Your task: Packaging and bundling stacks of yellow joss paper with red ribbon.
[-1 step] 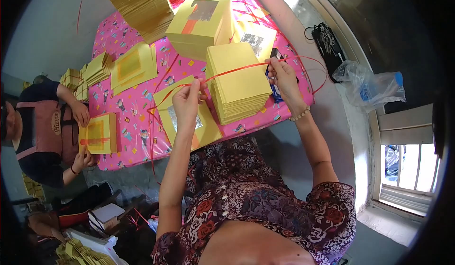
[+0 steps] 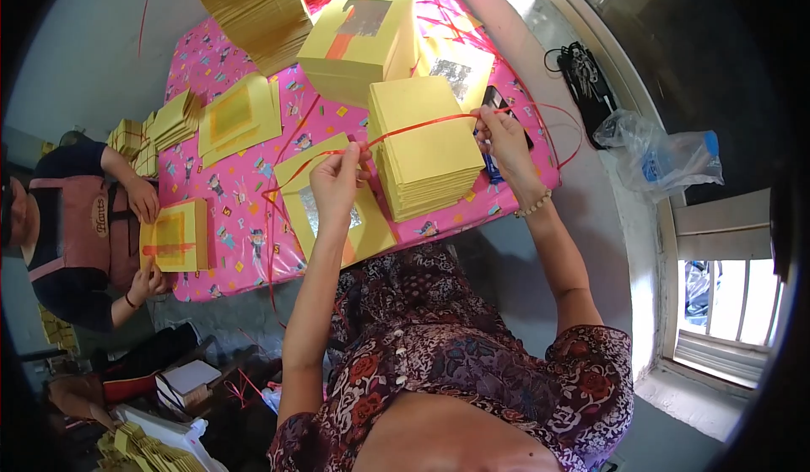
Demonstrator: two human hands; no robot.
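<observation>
We draw a red ribbon (image 2: pixel 422 125) across the top of a yellow paper stack (image 2: pixel 430 158) by the near right corner of a pink, patterned counter (image 2: pixel 240 261), the grip of our left hand (image 2: pixel 337 183) pinching it on one side, our right hand (image 2: pixel 509 147) on the other. Below our left hand, a silver-patched yellow sheet (image 2: pixel 369 234) lies at the counter's near edge. A co-worker's hands (image 2: pixel 143 201) touch an orange-panelled yellow stack (image 2: pixel 201 236) at the left edge, while a tall yellow pile (image 2: pixel 245 21) stands toward the far edge.
</observation>
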